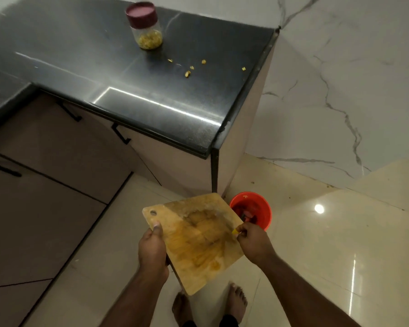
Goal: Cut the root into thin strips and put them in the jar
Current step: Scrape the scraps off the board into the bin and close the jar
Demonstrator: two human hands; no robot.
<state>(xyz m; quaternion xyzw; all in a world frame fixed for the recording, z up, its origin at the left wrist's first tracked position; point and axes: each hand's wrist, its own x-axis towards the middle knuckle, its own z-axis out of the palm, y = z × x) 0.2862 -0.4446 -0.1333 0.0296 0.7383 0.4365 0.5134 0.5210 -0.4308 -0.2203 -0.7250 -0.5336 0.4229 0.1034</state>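
cutting looks done: my left hand (152, 247) grips the stained cutting board (196, 241), my right hand (253, 241) pinches a yellow scrap (234, 231) beside the red bin (252, 210), likely dropping it in next.

Red bucket (260, 206) on glossy floor tiles (328, 256), beside cabinet (57, 161) corner; marble wall (340, 90) behind.

jar (146, 27) on counter (128, 74) | board (194, 239) over floor (316, 244), left of bucket (257, 206)

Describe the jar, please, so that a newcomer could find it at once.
Look at the dark countertop, toward its far edge. The jar stands there alone: clear, with a maroon lid and yellow pieces in its bottom, while a few loose yellow bits lie nearer the corner.
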